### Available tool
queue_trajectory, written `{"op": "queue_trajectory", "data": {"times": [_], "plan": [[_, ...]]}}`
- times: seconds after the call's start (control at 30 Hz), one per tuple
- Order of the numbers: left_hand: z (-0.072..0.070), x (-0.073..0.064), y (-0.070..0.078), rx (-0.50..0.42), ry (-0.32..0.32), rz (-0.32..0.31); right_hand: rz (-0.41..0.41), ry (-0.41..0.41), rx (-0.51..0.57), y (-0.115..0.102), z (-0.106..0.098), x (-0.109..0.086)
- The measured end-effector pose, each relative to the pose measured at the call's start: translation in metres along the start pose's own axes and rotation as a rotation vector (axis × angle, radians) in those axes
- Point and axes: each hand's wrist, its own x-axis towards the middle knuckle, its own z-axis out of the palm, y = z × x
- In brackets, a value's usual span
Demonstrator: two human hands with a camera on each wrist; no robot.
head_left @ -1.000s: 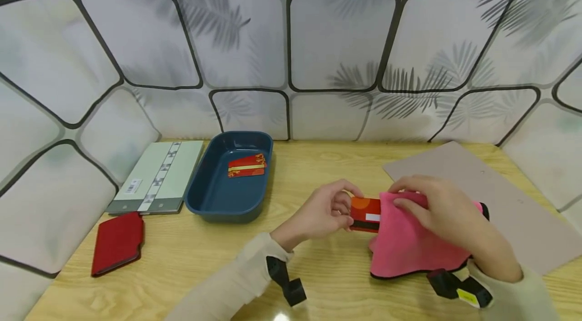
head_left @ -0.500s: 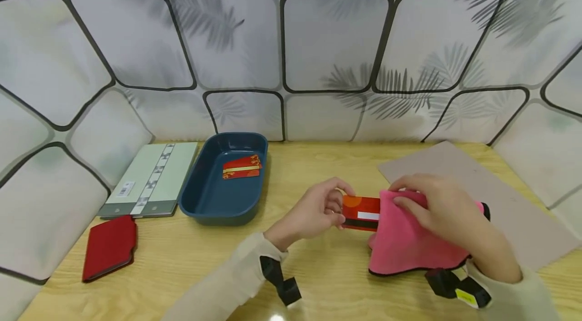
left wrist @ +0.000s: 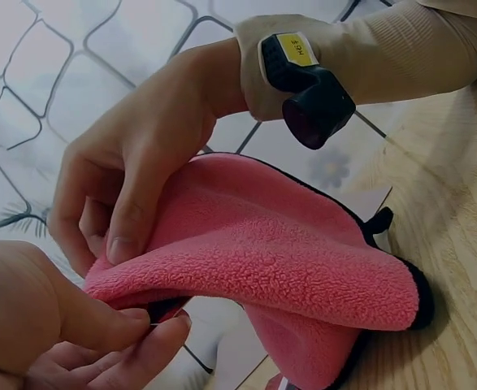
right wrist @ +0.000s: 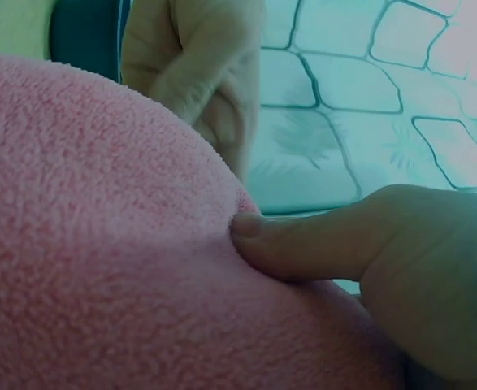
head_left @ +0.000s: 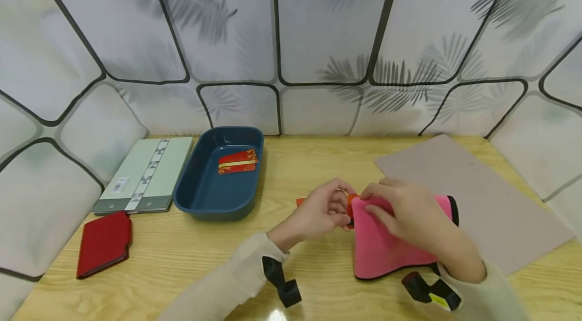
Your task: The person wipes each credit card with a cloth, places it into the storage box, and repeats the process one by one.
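1. Pink cloth (head_left: 386, 245): right of centre on the near side of the wood-grain table (head_left: 273, 270); plush pile, black-bound edge, a small black loop (left wrist: 380, 221) at the edge, folds bulging forward in the left-wrist view.
2. Red card (head_left: 352, 200): at the cloth's left edge, between the two hands; only a narrow orange-red strip with a dark part shows, the rest covered by fingers and cloth.
3. Left hand (head_left: 318, 216): fingers curled, pinching the card. An orange-red scrap (head_left: 300, 202) peeks out left of it; cannot tell whether it belongs to the same card.
4. Right hand (head_left: 411, 215): thumb and fingers pinching the cloth's far left corner.
5. Labels: white barcode sticker (head_left: 119, 184) on the pale green book (head_left: 165, 169), far left, too small to read. Yellow tag (left wrist: 297, 49) on the right wrist mount, upside down, marks unclear.
6. Blue tray (head_left: 200, 194): right of the book; holds red slips (head_left: 237, 162) with a gold band.
7. Red folder (head_left: 104, 245): near left. Greyish board (head_left: 477, 199): far right, flat.
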Motion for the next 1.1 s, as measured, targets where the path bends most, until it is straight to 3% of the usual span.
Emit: {"op": "queue_trajectory", "data": {"times": [0.13,0.23,0.43,0.53,0.7,0.87,0.97,1.1], "plan": [[0.001,0.000,-0.002,-0.013,-0.013,0.013,-0.051,0.023,0.016,-0.006,0.004,0.001],[0.001,-0.001,-0.002,-0.019,-0.017,0.020,-0.038,0.012,0.036,-0.008,0.003,0.000],[0.005,0.000,-0.001,-0.043,0.010,0.011,0.159,-0.109,0.062,-0.004,-0.011,-0.003],[0.004,0.000,0.000,-0.039,0.035,0.004,0.208,-0.124,0.061,0.002,-0.018,-0.003],[-0.003,-0.004,0.004,0.008,0.059,0.017,0.217,-0.113,0.044,0.013,-0.027,-0.005],[-0.009,-0.006,0.006,-0.023,0.080,-0.001,0.246,-0.113,0.016,0.021,-0.033,-0.009],[-0.011,-0.006,0.007,-0.027,0.122,-0.007,0.260,-0.101,0.005,0.027,-0.037,-0.013],[-0.013,-0.006,0.009,0.068,0.210,0.034,0.191,-0.037,0.002,0.034,-0.040,-0.016]]}}
